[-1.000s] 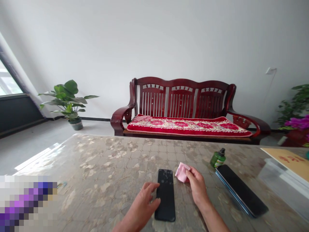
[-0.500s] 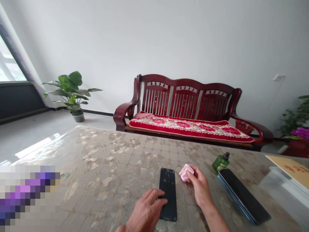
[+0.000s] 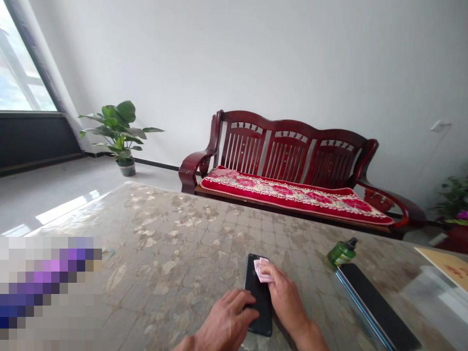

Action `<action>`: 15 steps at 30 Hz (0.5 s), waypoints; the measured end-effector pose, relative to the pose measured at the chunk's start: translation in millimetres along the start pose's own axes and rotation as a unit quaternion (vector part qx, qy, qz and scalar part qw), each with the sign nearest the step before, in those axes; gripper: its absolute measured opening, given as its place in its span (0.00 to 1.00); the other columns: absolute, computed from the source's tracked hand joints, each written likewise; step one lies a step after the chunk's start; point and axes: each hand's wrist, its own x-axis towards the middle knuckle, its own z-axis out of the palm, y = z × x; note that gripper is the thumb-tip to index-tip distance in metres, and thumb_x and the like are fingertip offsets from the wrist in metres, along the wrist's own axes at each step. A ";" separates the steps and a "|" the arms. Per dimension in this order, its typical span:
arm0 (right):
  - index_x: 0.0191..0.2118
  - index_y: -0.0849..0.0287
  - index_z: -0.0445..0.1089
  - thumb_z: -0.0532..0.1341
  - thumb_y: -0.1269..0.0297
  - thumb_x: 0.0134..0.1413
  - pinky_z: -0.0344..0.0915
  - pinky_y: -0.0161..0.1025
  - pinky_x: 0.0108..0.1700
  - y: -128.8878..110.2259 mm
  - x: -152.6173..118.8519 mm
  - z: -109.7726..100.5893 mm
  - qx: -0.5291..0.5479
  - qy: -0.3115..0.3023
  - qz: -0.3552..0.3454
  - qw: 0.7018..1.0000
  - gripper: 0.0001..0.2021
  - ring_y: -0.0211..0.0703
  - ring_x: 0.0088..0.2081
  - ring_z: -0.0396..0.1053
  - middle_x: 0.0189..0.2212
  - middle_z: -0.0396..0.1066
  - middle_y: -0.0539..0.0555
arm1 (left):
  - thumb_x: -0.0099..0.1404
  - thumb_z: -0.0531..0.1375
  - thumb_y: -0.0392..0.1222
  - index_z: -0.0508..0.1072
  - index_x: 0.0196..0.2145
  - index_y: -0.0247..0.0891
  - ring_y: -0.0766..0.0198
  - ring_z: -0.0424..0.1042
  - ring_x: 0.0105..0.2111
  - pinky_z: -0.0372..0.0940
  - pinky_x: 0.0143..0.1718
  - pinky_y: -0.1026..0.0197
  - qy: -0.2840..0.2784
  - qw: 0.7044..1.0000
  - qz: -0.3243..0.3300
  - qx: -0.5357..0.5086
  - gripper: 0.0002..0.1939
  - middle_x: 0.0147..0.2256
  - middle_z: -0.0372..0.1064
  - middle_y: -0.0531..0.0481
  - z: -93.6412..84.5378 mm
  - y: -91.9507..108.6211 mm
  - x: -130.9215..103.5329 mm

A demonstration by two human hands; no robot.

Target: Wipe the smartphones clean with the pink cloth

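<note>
A black smartphone [image 3: 262, 314] lies flat on the table, its screen facing up. My left hand [image 3: 227, 319] holds it at the left edge, with bent fingertips at its side and the thumb over the lower screen. A small folded pink cloth [image 3: 261, 271] is pinched in my right hand [image 3: 287, 295] and touches the upper part of the screen. To the right stands a small green bottle [image 3: 342, 252] with a black top. Close by it is a stack of dark, flat devices that look like phones [image 3: 380, 304].
The table [image 3: 175, 273] has a patterned, glossy cover. At the right are a tan sheet with red writing [image 3: 448, 265] and a clear plastic box [image 3: 427, 292]. Beyond the table stand a wooden bench [image 3: 292, 146] with a red floral cover and a potted plant [image 3: 124, 139].
My right hand has moved left, bringing the pink cloth from beside the smartphone onto its screen. My left hand stays at the smartphone. The view has shifted slightly.
</note>
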 end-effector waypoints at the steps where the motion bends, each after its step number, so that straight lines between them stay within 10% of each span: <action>1: 0.43 0.52 0.74 0.50 0.73 0.59 0.65 0.45 0.58 -1.3 -1.2 -0.5 -0.032 -0.019 -0.023 0.999 0.17 0.45 0.54 0.69 0.49 0.75 0.52 | 0.65 0.50 0.31 0.71 0.42 0.41 0.60 0.71 0.41 0.69 0.43 0.60 0.001 1.000 0.007 0.003 0.13 0.42 0.72 0.47 0.7 0.1 -0.2; 15: 0.64 0.51 0.58 0.52 0.72 0.65 0.62 0.47 0.62 -2.2 -20.9 -12.7 -0.217 -0.119 -0.167 0.954 0.24 0.44 0.63 0.58 0.62 0.62 0.51 | 0.59 0.59 0.31 0.68 0.42 0.42 0.57 0.69 0.47 0.66 0.48 0.58 -0.041 0.998 0.008 0.042 0.13 0.42 0.72 0.51 15.9 -0.6 -8.3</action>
